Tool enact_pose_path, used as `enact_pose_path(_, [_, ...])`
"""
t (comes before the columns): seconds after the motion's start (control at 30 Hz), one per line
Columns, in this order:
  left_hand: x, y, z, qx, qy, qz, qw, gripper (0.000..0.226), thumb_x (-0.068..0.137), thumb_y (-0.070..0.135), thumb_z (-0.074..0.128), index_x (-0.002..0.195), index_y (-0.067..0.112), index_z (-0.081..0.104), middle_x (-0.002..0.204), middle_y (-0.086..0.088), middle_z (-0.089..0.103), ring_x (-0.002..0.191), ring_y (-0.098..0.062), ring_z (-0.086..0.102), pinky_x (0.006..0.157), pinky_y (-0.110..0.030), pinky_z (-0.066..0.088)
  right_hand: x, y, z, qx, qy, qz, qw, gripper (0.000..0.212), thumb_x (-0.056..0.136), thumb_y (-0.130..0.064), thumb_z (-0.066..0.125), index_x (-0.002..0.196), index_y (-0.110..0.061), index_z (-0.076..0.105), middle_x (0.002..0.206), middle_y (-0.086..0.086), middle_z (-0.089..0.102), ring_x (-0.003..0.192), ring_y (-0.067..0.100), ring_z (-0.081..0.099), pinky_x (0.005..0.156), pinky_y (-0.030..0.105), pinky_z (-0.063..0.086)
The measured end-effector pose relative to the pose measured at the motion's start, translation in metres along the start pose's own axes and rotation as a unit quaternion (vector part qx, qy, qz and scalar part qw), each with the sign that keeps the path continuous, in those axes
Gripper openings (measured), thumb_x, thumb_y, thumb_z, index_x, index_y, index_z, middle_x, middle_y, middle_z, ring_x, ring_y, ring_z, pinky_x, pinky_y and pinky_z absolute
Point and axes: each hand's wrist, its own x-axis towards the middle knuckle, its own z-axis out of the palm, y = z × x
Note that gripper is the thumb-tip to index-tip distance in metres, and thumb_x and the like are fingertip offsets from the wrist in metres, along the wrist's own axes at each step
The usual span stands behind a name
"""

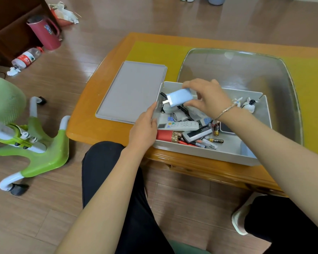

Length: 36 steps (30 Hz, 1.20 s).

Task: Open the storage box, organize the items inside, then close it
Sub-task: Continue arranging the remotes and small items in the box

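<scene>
Storage box point(200, 150): I saw it open on the wooden table point(84, 125), full of loose items.
Lid point(130, 92): lay flat just left of the box.
Right hand point(207, 98): I had it pinching a light-blue case point(180, 97) above the box's far-left part.
Left hand point(144, 128): fingers straight, resting against the box's left wall.
Inside: white remote point(180, 126), red tube point(164, 135), batteries point(216, 140).

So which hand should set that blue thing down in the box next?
The right hand: it already pinches the blue item above the open storage box. The left hand rests on the box's left wall, steadying it.
</scene>
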Motion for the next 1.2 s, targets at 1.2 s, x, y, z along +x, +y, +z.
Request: enact_pose_path(1.2, [-0.009, 0.090, 0.060, -0.149, -0.037, 0.205, 0.967, 0.046, 0.081, 0.009, 0.073, 0.124, 0.019, 0.057, 0.117, 0.005, 0.057, 0.096, 0.009, 0.049, 0.077, -0.008, 0.040, -0.126, 0.027, 0.010, 0.475, 0.100, 0.263, 0.834, 0.029, 0.088, -0.009, 0.062, 0.116, -0.011, 0.055, 0.105, 0.005, 0.064, 0.074, 0.020, 0.071, 0.060, 0.025, 0.057])
